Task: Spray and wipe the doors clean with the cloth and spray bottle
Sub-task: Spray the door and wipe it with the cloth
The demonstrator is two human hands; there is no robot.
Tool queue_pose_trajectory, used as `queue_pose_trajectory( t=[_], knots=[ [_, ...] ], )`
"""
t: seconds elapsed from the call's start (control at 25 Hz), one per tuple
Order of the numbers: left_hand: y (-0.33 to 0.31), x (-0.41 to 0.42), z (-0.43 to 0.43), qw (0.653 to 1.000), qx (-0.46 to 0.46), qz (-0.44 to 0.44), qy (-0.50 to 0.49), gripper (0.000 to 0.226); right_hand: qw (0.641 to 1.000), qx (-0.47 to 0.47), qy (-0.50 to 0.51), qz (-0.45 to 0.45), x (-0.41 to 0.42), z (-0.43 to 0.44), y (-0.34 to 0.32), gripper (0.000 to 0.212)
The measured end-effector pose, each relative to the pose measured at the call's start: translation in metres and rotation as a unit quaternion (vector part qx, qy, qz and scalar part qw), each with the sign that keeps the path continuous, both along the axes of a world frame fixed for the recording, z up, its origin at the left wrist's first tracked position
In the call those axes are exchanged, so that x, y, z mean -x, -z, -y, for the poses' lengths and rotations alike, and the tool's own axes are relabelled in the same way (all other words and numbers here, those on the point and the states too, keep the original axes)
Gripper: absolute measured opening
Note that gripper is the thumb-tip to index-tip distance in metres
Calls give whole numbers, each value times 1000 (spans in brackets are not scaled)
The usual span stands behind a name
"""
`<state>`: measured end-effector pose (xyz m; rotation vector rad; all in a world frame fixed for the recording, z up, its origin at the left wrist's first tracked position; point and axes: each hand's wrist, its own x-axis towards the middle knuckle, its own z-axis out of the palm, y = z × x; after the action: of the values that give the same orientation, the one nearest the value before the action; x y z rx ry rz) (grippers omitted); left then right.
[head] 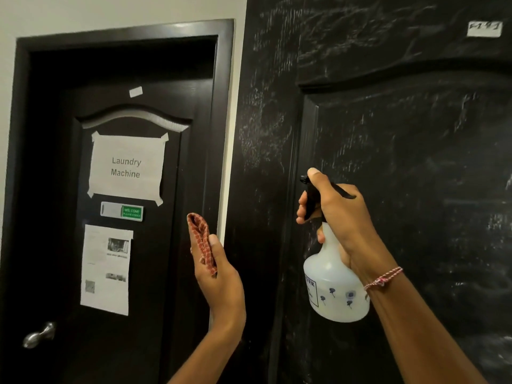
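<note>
Presently, the right hand (340,217) grips the spray bottle (332,284) at its neck, fingers curled on the trigger, nozzle towards the streaked door (415,134). The left hand (221,281) pinches the cloth (201,242) near the door's edge. Advice: mist evenly, then wipe before drips run.

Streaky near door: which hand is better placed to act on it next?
Right, likely: the right hand grips the spray bottle raised before the streaky door; the left hand holds the cloth aside.
</note>
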<state>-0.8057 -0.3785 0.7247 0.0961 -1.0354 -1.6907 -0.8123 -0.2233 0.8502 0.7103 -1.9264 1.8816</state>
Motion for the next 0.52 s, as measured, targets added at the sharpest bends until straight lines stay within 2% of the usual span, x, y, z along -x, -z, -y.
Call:
queue_pose_trajectory(
  t=[0.24, 0.4, 0.52],
  knots=[
    [-40, 8, -3, 998, 67, -11, -9, 57, 999, 2, -1, -35, -2, 8, -31, 56],
    [-50, 13, -5, 995, 98, 0, -13, 76, 999, 12, -1, -49, 2, 7, -51, 55],
    [-56, 17, -6, 996, 91, -11, -3, 77, 999, 18, 7, -45, 5, 6, -63, 52]
  ],
)
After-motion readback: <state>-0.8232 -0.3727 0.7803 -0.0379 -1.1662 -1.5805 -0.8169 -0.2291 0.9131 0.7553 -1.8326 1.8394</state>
